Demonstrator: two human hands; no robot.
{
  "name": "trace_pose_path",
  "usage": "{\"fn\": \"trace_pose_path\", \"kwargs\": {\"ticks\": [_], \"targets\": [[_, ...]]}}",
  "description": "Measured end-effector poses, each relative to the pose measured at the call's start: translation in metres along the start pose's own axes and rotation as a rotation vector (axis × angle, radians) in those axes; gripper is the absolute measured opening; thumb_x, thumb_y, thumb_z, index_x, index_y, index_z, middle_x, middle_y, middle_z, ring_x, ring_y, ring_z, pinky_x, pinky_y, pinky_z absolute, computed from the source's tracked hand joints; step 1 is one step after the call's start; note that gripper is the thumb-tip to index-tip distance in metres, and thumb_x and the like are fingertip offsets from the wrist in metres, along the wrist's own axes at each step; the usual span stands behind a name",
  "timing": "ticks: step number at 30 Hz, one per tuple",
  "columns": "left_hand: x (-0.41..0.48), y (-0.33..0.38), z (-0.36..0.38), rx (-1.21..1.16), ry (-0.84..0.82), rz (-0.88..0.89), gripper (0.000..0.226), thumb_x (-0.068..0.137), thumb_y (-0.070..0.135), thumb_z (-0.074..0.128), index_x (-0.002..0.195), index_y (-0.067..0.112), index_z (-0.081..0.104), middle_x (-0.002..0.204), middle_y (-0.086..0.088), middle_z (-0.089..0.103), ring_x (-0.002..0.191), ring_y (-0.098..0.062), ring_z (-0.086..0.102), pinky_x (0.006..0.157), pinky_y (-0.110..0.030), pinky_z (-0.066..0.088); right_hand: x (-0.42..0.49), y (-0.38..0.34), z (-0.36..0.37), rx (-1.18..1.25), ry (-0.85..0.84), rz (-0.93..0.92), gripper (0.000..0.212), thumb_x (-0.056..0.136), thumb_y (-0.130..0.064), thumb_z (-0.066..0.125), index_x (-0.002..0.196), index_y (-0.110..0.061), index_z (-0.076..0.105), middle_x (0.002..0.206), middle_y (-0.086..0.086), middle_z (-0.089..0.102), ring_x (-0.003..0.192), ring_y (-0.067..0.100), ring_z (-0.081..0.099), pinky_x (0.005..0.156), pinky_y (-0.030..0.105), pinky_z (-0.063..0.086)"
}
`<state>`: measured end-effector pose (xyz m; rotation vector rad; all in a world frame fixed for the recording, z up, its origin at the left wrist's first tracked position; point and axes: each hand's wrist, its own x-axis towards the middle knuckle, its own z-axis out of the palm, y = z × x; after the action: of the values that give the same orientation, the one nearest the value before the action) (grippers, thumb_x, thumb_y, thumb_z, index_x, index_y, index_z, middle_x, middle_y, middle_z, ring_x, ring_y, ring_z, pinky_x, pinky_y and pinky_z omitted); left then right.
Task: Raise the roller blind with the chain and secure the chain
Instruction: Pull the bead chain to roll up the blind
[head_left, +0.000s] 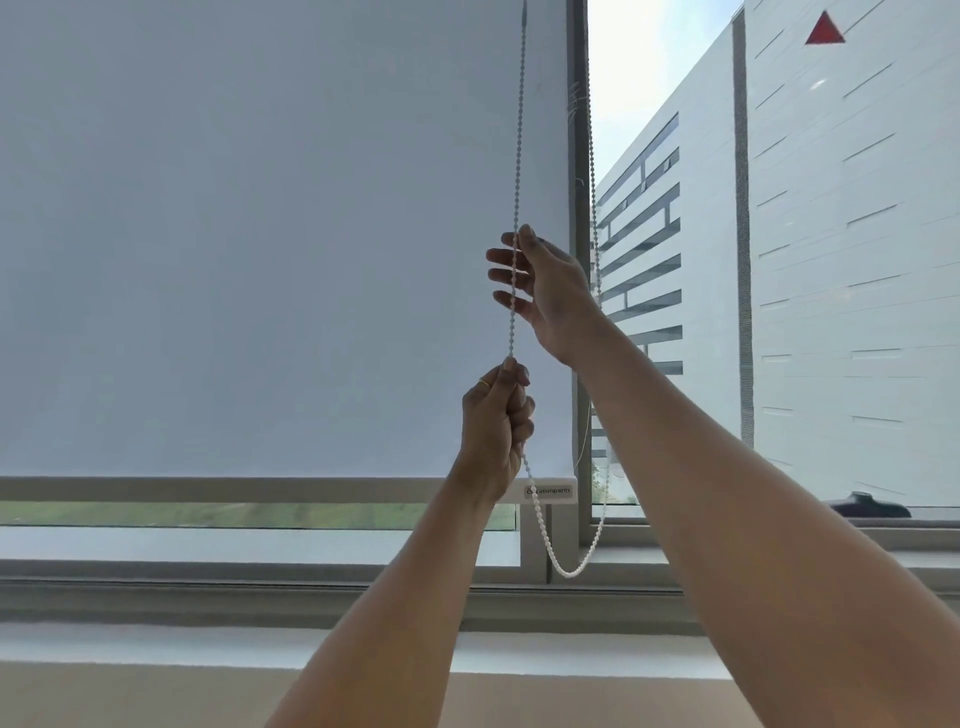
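- While the roller blind hangs low, left hand is fisted around the chain for pulling;
- right hand pinches it higher, other fingers spread, ready to take over.

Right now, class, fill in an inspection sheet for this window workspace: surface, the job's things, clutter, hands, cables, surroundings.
Surface: window sill, bare.
Job's things: roller blind nearly fully down, its bottom bar just above the sill; bead chain hangs in a loop.
Clutter: nothing seen.
Hands: left hand fisted on the chain; right hand above it, pinching the same strand.
Cables: nothing seen.
Surroundings: white building outside.
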<state>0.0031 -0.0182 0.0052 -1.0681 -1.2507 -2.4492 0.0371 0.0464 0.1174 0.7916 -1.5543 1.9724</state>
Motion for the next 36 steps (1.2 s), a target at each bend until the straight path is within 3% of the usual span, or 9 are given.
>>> {"fn": "trace_pose_path", "kwargs": {"ticks": [4, 7, 12, 19, 23, 27, 29, 33, 36], "targets": [[-0.012, -0.021, -0.006, -0.04, -0.009, -0.038, 0.031, 0.097, 0.021, 0.04, 0.068, 0.014, 0.051, 0.039, 0.012, 0.028, 0.034, 0.001, 0.021, 0.029, -0.011, 0.017, 0.003, 0.0, 0.005, 0.017, 0.065, 0.032, 0.021, 0.098, -0.026, 0.039, 0.102, -0.012, 0.054, 0.084, -0.001, 0.061, 0.075, 0.012, 0.058, 0.065, 0.024, 0.048], [-0.015, -0.027, -0.007, -0.049, -0.016, -0.059, 0.032, 0.097, 0.021, 0.039, 0.068, 0.014, 0.05, 0.039, 0.013, 0.027, 0.033, 0.001, 0.022, 0.029, -0.01, 0.018, 0.007, -0.001, 0.007, -0.066, 0.15, 0.022, 0.023, 0.098, -0.024, 0.038, 0.092, -0.013, 0.056, 0.071, -0.002, 0.053, 0.057, 0.01, 0.045, 0.049, 0.019, 0.035], [-0.014, -0.033, -0.001, -0.032, -0.089, -0.084, 0.034, 0.098, 0.023, 0.038, 0.066, 0.016, 0.05, 0.04, 0.013, 0.027, 0.035, 0.0, 0.021, 0.03, -0.01, 0.019, 0.006, 0.005, 0.005, -0.206, 0.298, -0.155, 0.031, 0.096, -0.018, 0.041, 0.07, -0.023, 0.057, 0.06, -0.004, 0.04, 0.051, 0.007, 0.032, 0.042, 0.016, 0.026], [-0.001, -0.031, -0.011, 0.022, -0.162, -0.186, 0.042, 0.094, 0.04, 0.038, 0.07, 0.016, 0.062, 0.044, 0.008, 0.036, 0.04, -0.005, 0.027, 0.035, -0.014, 0.022, -0.001, 0.01, 0.0, -0.16, 0.253, -0.198, 0.03, 0.095, -0.019, 0.045, 0.07, -0.024, 0.06, 0.059, -0.005, 0.039, 0.05, 0.005, 0.031, 0.038, 0.011, 0.026], [0.016, -0.021, -0.014, -0.002, -0.142, -0.247, 0.067, 0.092, 0.06, 0.017, 0.081, 0.017, 0.068, 0.062, -0.001, 0.06, 0.061, -0.013, 0.048, 0.057, -0.026, 0.034, -0.008, 0.026, -0.009, -0.154, 0.25, -0.197, 0.03, 0.095, -0.018, 0.046, 0.07, -0.024, 0.061, 0.057, -0.005, 0.038, 0.042, 0.001, 0.031, 0.039, 0.011, 0.026], [0.043, 0.012, -0.001, 0.051, -0.095, -0.162, 0.066, 0.094, 0.054, 0.011, 0.097, 0.011, 0.06, 0.089, -0.009, 0.063, 0.086, -0.02, 0.057, 0.081, -0.033, 0.042, -0.022, 0.047, -0.016, -0.108, 0.249, -0.164, 0.03, 0.094, -0.016, 0.048, 0.068, -0.022, 0.062, 0.052, -0.007, 0.044, 0.047, 0.003, 0.038, 0.044, 0.014, 0.032], [0.055, 0.033, 0.009, 0.026, -0.07, -0.113, 0.06, 0.096, 0.05, 0.015, 0.096, 0.008, 0.059, 0.086, -0.01, 0.061, 0.082, -0.02, 0.059, 0.078, -0.031, 0.046, -0.028, 0.055, -0.019, -0.095, 0.226, -0.159, 0.03, 0.094, -0.015, 0.047, 0.069, -0.023, 0.062, 0.048, -0.013, 0.051, 0.044, -0.002, 0.043, 0.043, 0.013, 0.033], [0.072, 0.067, 0.031, 0.2, -0.058, -0.074, 0.055, 0.098, 0.043, 0.025, 0.118, 0.001, 0.054, 0.084, -0.006, 0.061, 0.075, -0.017, 0.059, 0.07, -0.026, 0.047, -0.042, 0.073, -0.02, -0.158, 0.195, -0.125, 0.029, 0.094, -0.017, 0.047, 0.071, -0.025, 0.064, 0.054, -0.005, 0.04, 0.038, 0.0, 0.03, 0.039, 0.013, 0.023], [0.076, 0.081, 0.046, 0.301, -0.074, -0.062, 0.048, 0.098, 0.038, 0.03, 0.121, 0.003, 0.052, 0.084, -0.004, 0.057, 0.073, -0.017, 0.056, 0.068, -0.025, 0.048, -0.055, 0.089, -0.02, -0.145, 0.164, -0.089, 0.029, 0.094, -0.015, 0.046, 0.072, -0.022, 0.064, 0.056, -0.003, 0.036, 0.037, 0.0, 0.032, 0.038, 0.009, 0.026]]}}
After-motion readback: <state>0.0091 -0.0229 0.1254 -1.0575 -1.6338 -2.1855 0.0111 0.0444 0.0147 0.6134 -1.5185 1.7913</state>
